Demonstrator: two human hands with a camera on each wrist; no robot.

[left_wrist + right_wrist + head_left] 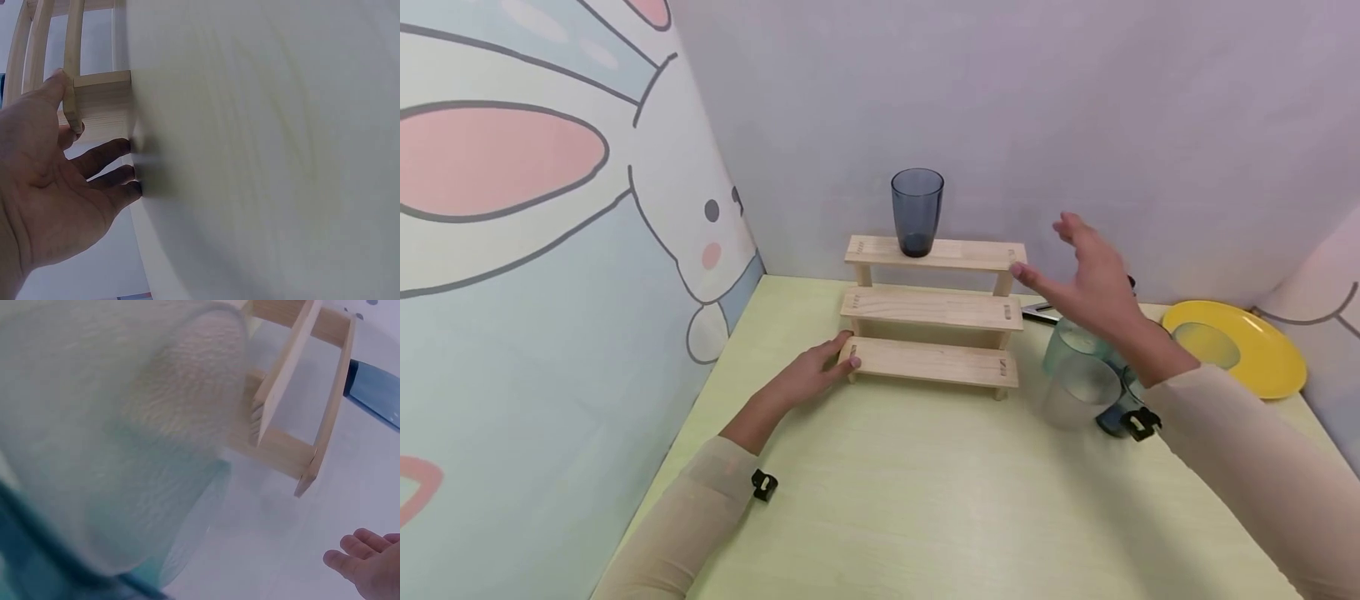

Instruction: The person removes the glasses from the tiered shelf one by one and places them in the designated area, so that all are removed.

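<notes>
A three-step wooden shelf (932, 308) stands on the table, and a dark blue glass (917, 212) is upright on its top step. At the left end of the lowest step, my left hand (808, 372) pinches the board between thumb and index finger; the left wrist view shows its other fingers (103, 156) beside the board's leg. My right hand (1097, 279) is raised to the right of the shelf, fingers spread and holding nothing. Below it cluster several glasses, among them a clear textured glass (1078, 396) and a greenish glass (1063, 346), partly overlapped by the forearm.
A yellow plate (1273, 358) lies at the back right, with a see-through rounded piece (1206, 343) over its left part. A thin dark and silvery object (1037, 314) lies behind the glasses. Walls rise behind and to the left of the pale table (925, 500).
</notes>
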